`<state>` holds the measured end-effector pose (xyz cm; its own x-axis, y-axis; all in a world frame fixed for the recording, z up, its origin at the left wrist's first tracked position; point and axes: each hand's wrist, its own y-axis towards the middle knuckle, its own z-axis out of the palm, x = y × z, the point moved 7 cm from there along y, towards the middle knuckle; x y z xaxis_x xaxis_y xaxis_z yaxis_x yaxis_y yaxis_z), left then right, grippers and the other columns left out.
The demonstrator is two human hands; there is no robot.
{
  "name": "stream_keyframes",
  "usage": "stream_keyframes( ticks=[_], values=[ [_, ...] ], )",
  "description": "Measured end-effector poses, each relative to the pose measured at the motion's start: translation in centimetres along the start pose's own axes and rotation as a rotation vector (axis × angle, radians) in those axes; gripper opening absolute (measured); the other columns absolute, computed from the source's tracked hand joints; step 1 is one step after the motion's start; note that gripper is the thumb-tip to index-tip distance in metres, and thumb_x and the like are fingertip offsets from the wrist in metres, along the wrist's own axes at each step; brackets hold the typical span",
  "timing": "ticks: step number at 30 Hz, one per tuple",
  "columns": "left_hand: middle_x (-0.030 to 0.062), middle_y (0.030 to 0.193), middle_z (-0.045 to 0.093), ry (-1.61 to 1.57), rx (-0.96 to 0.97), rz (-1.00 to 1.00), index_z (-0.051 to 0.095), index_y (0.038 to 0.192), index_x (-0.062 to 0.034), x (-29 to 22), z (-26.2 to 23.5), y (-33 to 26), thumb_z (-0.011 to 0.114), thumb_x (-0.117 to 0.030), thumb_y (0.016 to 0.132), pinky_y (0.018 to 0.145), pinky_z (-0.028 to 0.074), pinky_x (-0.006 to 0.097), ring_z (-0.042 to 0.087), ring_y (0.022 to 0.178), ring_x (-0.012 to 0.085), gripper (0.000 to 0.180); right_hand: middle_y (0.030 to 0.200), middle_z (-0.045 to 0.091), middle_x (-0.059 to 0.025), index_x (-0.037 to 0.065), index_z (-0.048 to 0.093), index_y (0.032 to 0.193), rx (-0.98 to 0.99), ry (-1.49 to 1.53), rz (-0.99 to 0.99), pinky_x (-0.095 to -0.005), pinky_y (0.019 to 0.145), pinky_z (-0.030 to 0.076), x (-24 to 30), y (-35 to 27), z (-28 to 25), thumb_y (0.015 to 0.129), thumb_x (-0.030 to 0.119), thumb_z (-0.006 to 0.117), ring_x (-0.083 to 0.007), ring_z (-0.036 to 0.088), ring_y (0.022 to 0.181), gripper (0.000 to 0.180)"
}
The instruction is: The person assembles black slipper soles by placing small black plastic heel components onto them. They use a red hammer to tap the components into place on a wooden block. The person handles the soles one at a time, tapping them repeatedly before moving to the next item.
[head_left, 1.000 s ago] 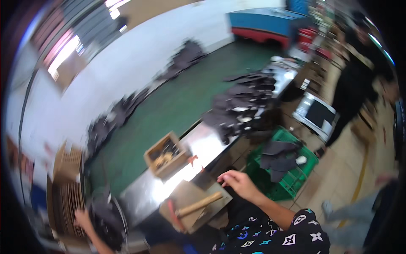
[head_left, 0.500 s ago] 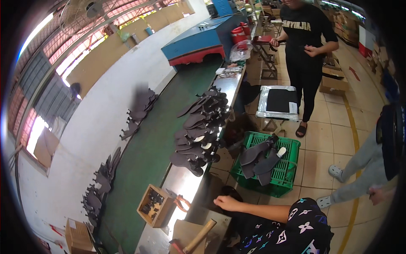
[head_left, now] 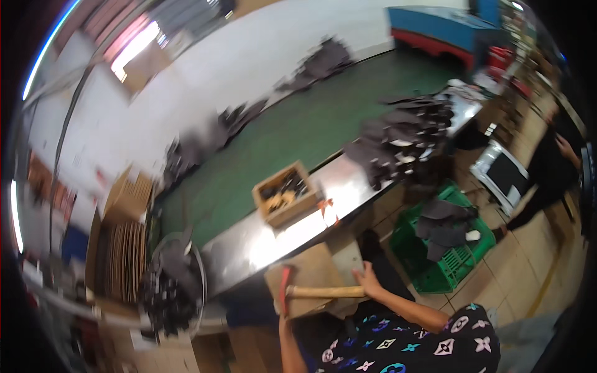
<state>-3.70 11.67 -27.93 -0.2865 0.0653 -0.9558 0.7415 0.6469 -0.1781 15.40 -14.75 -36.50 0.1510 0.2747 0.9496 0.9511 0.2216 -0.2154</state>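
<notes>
A red-headed hammer [head_left: 323, 291] lies across a tan board [head_left: 314, 264], its wooden handle pointing right.

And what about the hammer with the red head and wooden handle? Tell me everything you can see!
The hammer has a narrow red head, probably metal, and a long, straight, light-brown handle that looks like wood. It lies across a flat brown board, its head toward the picture's left and its handle pointing right. The handle's end meets the bare right hand in the view; I can't tell whether they touch. The left forearm comes up near the head's lower end. Blur hides finer marks.
</notes>
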Motion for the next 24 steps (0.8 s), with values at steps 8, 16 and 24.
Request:
stream_keyframes(
  ticks=[8, 16, 24],
  values=[
    [0.0173, 0.134, 0.059, -0.526, -0.159, -0.310, 0.049, 0.142, -0.0036, 3.2, 3.9, -3.3, 0.066, -0.042, 0.092, 0.118, 0.023, 0.051, 0.052, 0.131, 0.0346, 0.065, 0.128, 0.062, -0.0196, -0.001, 0.044, 0.141, 0.354, 0.075, -0.095, -0.0366, 0.102, 0.045, 2.1, 2.8, -1.4, 0.102, 0.041, 0.058, -0.0244, 0.059, 0.118, 0.059],
    [0.0151, 0.152, 0.034, 0.234, 0.333, 0.245, 0.030, 0.151, -0.0035, -3.9, 2.9, -5.1, 0.076, -0.018, 0.086, 0.116, 0.031, 0.039, 0.038, 0.140, 0.0284, 0.081, 0.129, 0.061, -0.0295, -0.005, 0.044, 0.141, 0.355, -0.183, -0.098, -0.0412, 0.103, 0.045, 5.9, 2.7, -2.3, 0.099, 0.041, 0.061, -0.0378, 0.059, 0.124, 0.065],
    [0.0136, 0.145, 0.039, -0.024, 0.032, 0.220, 0.023, 0.152, -0.0035, -0.4, 5.8, -7.2, 0.081, -0.015, 0.080, 0.114, 0.034, 0.039, 0.040, 0.135, 0.0266, 0.094, 0.130, 0.061, -0.0227, -0.001, 0.044, 0.143, 0.334, -0.081, -0.152, -0.0394, 0.105, 0.042, 3.1, 2.9, -0.9, 0.106, 0.028, 0.049, -0.0307, 0.057, 0.124, 0.047]
  ],
)
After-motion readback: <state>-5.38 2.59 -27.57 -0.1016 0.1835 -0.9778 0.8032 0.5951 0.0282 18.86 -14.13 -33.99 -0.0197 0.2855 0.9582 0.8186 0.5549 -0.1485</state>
